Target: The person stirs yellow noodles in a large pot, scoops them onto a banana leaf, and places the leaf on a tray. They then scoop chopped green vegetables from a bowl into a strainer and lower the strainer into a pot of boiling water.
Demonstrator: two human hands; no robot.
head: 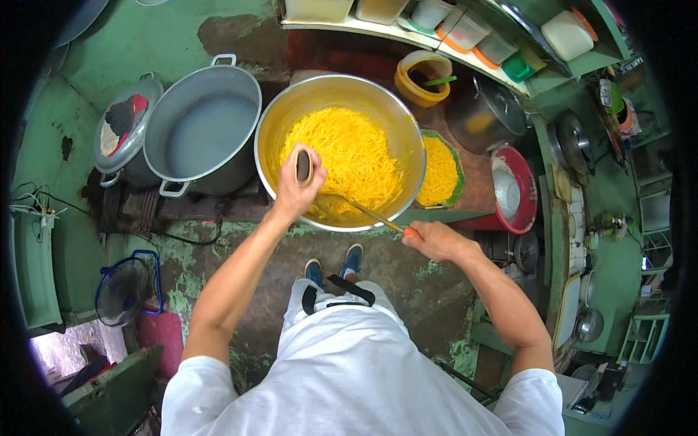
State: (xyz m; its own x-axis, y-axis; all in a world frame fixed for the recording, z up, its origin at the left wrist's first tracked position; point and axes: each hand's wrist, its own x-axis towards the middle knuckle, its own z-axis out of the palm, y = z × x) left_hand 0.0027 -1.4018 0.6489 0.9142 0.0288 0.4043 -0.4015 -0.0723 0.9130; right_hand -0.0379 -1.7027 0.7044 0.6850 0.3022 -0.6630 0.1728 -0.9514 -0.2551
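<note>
A wide metal basin [411, 117] in front of me holds a heap of yellow noodle-like strands [343, 147]. Over its near left part, my left hand [294, 188] grips an upright light-coloured handle [303, 166] with a dark oval end; whatever is below the fist is hidden. My right hand [436, 240], outside the near right rim, is closed around the orange grip of a long metal utensil [376, 213]. The utensil's shaft crosses the rim, and its flat head lies among the strands near my left hand.
Left of the basin stand a large pot [207, 131] of cloudy liquid and a lidded pot [128, 125]. To the right are a leaf-lined tray [461, 191] of yellow strands, a yellow tub [422, 98] and a red bucket [526, 191]. A fan [125, 289] stands lower left.
</note>
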